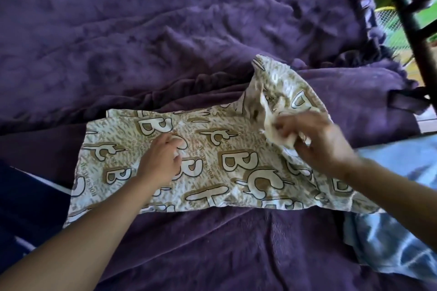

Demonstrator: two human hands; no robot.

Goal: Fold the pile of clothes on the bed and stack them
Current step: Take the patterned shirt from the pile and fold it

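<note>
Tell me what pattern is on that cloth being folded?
The printed cloth is cream with big outlined letters, B, C, E, over tan-gold flecks; head view.

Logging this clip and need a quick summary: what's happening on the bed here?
A person is folding a beige letter-print cloth spread on a purple blanket. The left hand rests on its middle, fingers bent, grip unclear; the right hand pinches the bunched right end, lifted off the bed. The fold is not yet done. A light blue garment lies crumpled at the right.
</note>
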